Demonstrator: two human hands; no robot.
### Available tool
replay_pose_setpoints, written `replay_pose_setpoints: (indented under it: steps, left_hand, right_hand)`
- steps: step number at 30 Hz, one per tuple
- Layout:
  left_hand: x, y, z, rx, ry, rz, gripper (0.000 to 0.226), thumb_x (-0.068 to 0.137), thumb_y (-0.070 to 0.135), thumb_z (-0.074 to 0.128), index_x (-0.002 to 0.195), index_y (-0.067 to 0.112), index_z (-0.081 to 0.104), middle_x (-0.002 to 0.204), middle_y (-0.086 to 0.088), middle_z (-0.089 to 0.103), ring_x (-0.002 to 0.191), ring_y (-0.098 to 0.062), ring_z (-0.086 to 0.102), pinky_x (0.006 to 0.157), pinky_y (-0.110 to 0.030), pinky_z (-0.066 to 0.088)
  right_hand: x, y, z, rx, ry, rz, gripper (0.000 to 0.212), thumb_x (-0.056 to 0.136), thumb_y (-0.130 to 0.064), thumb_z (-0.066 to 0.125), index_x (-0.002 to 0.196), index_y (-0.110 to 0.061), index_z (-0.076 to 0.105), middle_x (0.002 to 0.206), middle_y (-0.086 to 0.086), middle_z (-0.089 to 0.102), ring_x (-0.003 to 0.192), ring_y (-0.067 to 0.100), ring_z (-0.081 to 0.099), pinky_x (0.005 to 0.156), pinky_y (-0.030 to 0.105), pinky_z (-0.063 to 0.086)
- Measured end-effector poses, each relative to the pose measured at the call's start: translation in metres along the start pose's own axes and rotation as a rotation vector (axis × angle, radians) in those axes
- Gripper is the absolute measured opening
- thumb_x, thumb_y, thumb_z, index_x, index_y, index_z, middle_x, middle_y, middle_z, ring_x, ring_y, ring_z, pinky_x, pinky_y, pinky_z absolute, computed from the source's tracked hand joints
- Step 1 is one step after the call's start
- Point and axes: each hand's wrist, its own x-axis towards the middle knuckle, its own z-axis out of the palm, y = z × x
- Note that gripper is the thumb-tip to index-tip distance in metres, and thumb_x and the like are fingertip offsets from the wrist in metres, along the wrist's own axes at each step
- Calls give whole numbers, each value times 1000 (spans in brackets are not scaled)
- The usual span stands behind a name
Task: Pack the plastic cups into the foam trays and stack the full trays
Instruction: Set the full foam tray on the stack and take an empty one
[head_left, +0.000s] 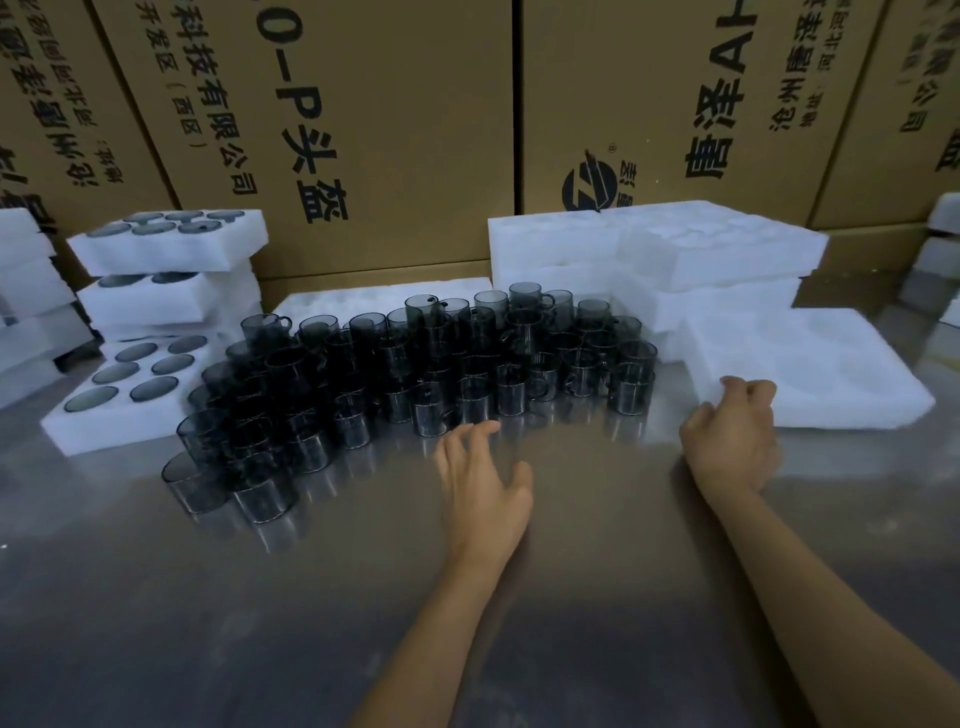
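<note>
The right hand (731, 441) curls its fingers (748, 388) over the near left corner of an empty foam tray (810, 364) lying flat at the tabletop's (571, 571) right edge (its pockets barely show). The left hand (480, 478) hovers, fingers spread and holding nothing, by the smoky plastic cups (415, 374) massed upright mid-tabletop; the rear ones blur together.

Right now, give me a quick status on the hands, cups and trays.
Right hand grips empty foam tray by its near corner. Left hand open, near loose cups. Nothing blocking.
</note>
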Motion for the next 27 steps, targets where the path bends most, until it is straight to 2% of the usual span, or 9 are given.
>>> replay_pose_setpoints:
  steps: [7, 12, 14, 16, 18, 19, 22, 24, 27]
  left_hand:
    - [0, 2, 0, -22, 16, 41, 46, 87, 11, 59, 132, 19, 52, 135, 0, 46, 138, -18, 25, 116, -37, 28]
    - [-3, 6, -6, -130, 104, 130, 39, 95, 11, 55, 133, 19, 54, 133, 5, 52, 131, -9, 36, 107, -20, 27]
    - [2, 8, -15, -341, 151, 22, 30, 100, 17, 52, 129, 23, 56, 129, 3, 57, 122, -11, 49, 103, -24, 39]
    - [10, 10, -33, -647, 160, -187, 25, 101, 31, 51, 125, 31, 56, 119, 1, 62, 106, -14, 61, 90, -33, 50]
    - [18, 3, -54, -878, 85, -333, 35, 98, 47, 49, 129, 31, 54, 113, -5, 68, 91, -17, 68, 74, -35, 55]
    - [21, -2, -63, -979, 33, -373, 45, 97, 53, 48, 133, 27, 53, 114, -8, 69, 92, -21, 70, 76, -38, 56]
    - [24, -15, -85, -1282, -57, -461, 75, 82, 71, 58, 135, 18, 58, 127, -15, 67, 117, -34, 65, 106, -55, 44]
    - [23, -20, -98, -1432, -86, -473, 84, 75, 74, 65, 133, 14, 60, 136, -17, 61, 125, -37, 59, 112, -57, 37]
    - [21, -25, -114, -1485, -198, -399, 82, 77, 75, 64, 136, 17, 61, 142, -13, 57, 129, -36, 55, 110, -55, 39]
  right_hand:
    - [-30, -10, -12, 165, 280, -322, 34, 97, -17, 55, 131, -11, 54, 121, 12, 47, 92, 32, 57, 58, 37, 45]
    - [-61, -43, -24, 326, 285, -558, 26, 88, -4, 61, 113, -2, 59, 120, 17, 54, 96, 33, 58, 69, 46, 52]
    - [-74, -53, -30, 365, 218, -648, 22, 82, -3, 59, 104, -3, 58, 116, 13, 56, 92, 31, 57, 72, 43, 48]
    - [-86, -58, -38, 404, 162, -716, 22, 76, -5, 58, 98, -4, 57, 114, 10, 59, 90, 30, 57, 74, 40, 43]
    - [-95, -62, -45, 433, 106, -776, 21, 74, -6, 56, 95, -4, 59, 114, 9, 61, 92, 29, 57, 77, 36, 40]
    - [-100, -64, -48, 453, 64, -801, 21, 74, -8, 52, 94, -5, 58, 114, 7, 61, 93, 27, 57, 79, 34, 38]
    - [-110, -67, -53, 533, -48, -851, 20, 78, -15, 44, 89, -6, 56, 112, 4, 60, 95, 25, 55, 83, 36, 38]
    - [-113, -70, -54, 574, -77, -866, 17, 82, -19, 44, 83, -6, 54, 106, 4, 61, 89, 25, 54, 81, 39, 39]
    - [-115, -72, -53, 597, -100, -888, 20, 84, -22, 46, 71, -7, 49, 92, 5, 61, 82, 24, 53, 78, 39, 39]
